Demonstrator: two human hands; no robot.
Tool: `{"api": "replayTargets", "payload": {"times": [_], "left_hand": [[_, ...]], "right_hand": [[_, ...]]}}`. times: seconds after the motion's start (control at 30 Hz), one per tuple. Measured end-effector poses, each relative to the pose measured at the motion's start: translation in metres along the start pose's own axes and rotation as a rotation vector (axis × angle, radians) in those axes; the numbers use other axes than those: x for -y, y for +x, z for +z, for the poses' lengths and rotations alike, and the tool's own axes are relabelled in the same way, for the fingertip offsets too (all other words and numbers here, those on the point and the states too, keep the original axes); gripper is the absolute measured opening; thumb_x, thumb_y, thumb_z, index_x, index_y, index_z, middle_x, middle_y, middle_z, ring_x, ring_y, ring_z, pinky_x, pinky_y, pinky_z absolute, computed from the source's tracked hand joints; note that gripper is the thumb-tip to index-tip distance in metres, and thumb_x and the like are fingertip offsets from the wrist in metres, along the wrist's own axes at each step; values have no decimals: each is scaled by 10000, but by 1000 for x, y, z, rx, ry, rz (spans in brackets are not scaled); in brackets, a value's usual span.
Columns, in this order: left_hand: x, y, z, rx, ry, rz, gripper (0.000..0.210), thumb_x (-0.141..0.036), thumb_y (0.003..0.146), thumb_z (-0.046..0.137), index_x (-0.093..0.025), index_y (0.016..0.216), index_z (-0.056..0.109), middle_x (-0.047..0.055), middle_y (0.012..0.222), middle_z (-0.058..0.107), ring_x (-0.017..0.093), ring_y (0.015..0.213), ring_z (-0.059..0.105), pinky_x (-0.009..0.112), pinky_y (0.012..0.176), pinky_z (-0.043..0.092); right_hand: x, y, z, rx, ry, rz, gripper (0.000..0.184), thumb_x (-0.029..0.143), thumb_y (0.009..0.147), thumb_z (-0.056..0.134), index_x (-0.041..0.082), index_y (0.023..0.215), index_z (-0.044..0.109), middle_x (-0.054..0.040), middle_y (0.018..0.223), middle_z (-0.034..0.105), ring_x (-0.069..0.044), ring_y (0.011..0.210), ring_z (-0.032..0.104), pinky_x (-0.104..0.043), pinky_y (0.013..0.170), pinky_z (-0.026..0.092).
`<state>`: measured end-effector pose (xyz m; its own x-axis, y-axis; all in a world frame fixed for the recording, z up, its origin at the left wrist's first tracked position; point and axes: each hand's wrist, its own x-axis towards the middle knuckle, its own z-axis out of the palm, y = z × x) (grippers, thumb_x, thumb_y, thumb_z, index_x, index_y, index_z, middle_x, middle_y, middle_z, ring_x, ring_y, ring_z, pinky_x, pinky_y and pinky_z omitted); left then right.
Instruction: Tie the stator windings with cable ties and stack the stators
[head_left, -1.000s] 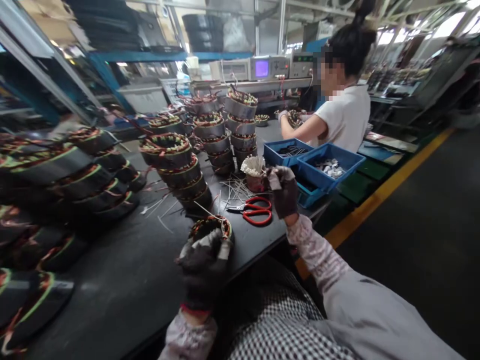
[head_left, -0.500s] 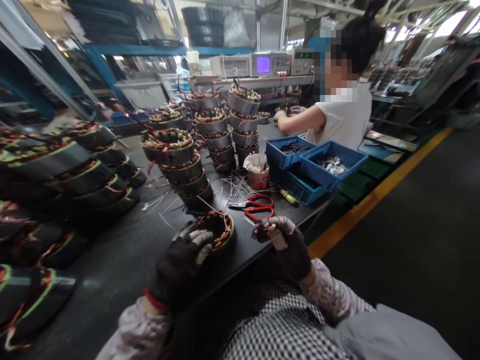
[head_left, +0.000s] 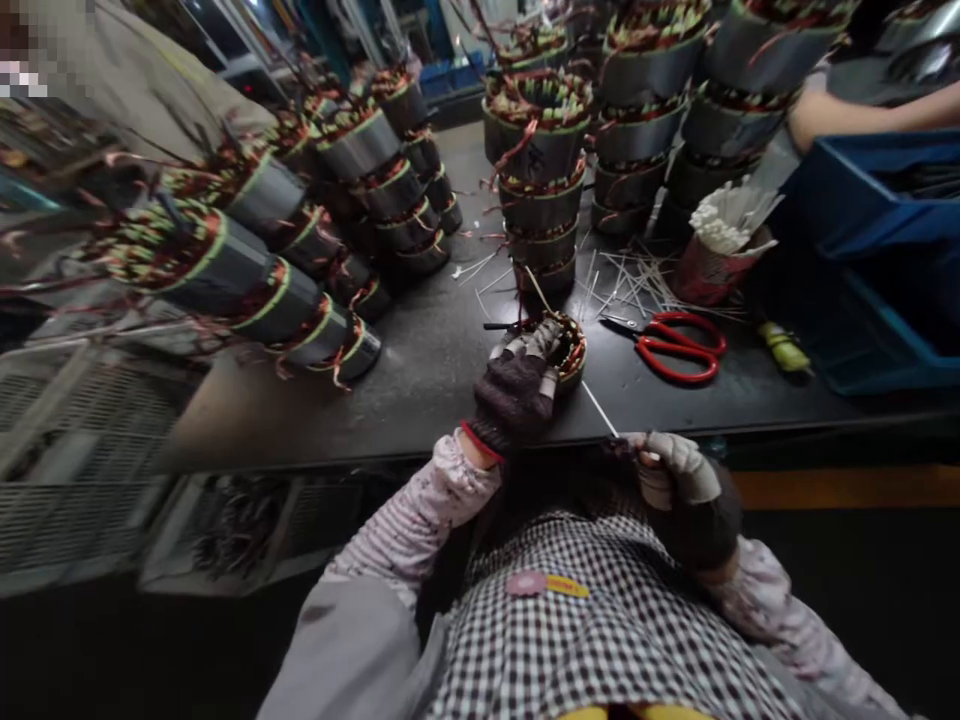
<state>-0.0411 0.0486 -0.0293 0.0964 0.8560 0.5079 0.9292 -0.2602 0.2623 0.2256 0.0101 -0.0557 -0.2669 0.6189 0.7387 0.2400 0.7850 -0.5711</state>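
A small wound motor stator (head_left: 574,355) with copper wires and yellow-green insulation lies on the dark bench close to the front edge. My left hand (head_left: 517,385), in a dark glove with taped fingers, is wrapped over its left rim, hiding much of it. A yellowish strip (head_left: 541,292) sticks up from the stator's far side. My right hand (head_left: 686,490), gloved and taped likewise, is closed in a pinch just off the bench's front edge. From its fingertips a thin white strip (head_left: 600,408) runs towards the stator. Right of the stator lie red-handled scissors (head_left: 679,347).
Stacked stators (head_left: 544,190) stand behind, with leaning stacks (head_left: 292,310) at the left. Loose white strips (head_left: 630,280) lie near a cup (head_left: 709,272) full of them. Blue bins (head_left: 885,230), a yellow-green tool (head_left: 784,347) and a co-worker's arm (head_left: 885,115) are at the right.
My view has swung to the left and downward. My right hand has drawn back from beside the scissors to the bench's front edge, and the white strip now shows plainly. My left hand stays on the stator.
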Motion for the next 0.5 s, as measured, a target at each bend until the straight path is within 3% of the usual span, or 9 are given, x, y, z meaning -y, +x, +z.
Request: {"api": "replayTargets", "payload": {"times": [0.17,0.3,0.4,0.5], "left_hand": [[-6,-12,6,-40,60,-10,418,-287,1154,586,-103,1476,779,241,1543,803,390,1517,746,659,1360,549],[-7,-14,11,-101,-48,-7,393,-261,1163,598,-106,1482,769,228,1500,827,374,1525,742,658,1394,521],[-10,-14,13,-200,-257,-117,293,-221,1150,648,-187,1389,814,147,1448,863,307,1455,789,564,1388,554],[-12,-14,14,-244,-448,-177,181,-229,1121,741,-228,1263,852,96,1315,898,268,1328,839,485,1280,646]], "right_hand": [[-12,18,22,93,-60,-61,363,154,1094,716,284,1429,767,-101,1142,909,-270,1015,899,-405,892,769],[-26,34,39,87,74,40,241,201,1097,702,266,1306,803,-92,1131,907,-269,1065,892,-440,961,765],[-29,49,43,75,198,198,154,317,1120,695,278,1193,825,-74,1087,895,-256,1010,874,-454,947,754],[-24,66,40,149,418,537,232,485,1045,840,260,1099,828,-50,971,859,-221,811,820,-387,756,726]]}}
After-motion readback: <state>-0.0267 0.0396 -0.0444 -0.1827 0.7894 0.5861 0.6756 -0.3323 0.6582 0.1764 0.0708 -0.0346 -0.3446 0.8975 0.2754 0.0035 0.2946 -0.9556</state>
